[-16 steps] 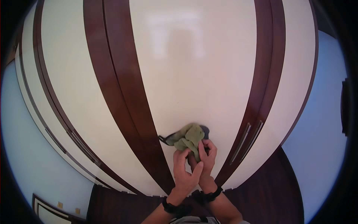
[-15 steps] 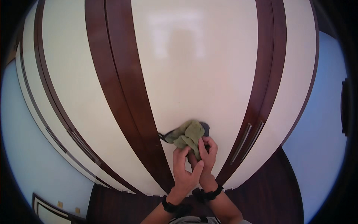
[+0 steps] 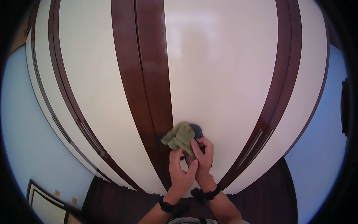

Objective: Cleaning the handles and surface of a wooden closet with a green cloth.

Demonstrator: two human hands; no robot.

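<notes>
A crumpled olive-green cloth [image 3: 182, 136] with a dark blue part [image 3: 197, 130] is up in front of a white wardrobe door. My right hand [image 3: 204, 155] grips its lower right side, fingers bent and pressed into the folds. Below the cloth, my left hand [image 3: 181, 175] has its thumb and forefinger spread in a C shape. Its fingertips touch the cloth's lower edge, and its thumb tip is beside the right palm. A small dark bit shows between the hands, too unclear to name. Both wrists wear black bands.
The tall wardrobe has cream-white doors [image 3: 223, 86] and dark brown vertical strips [image 3: 143, 93]. Long metal handles [image 3: 255, 147] sit on the right strip, others [image 3: 91, 140] at the left. Blue walls stand at both sides, above a dark wood floor [image 3: 257, 201]. A framed panel [image 3: 48, 203] is at lower left.
My view has turned slightly left, so the doors appear shifted right. The cloth has moved left across the brown strip and been regathered. My left fingers have slipped lower on it.
</notes>
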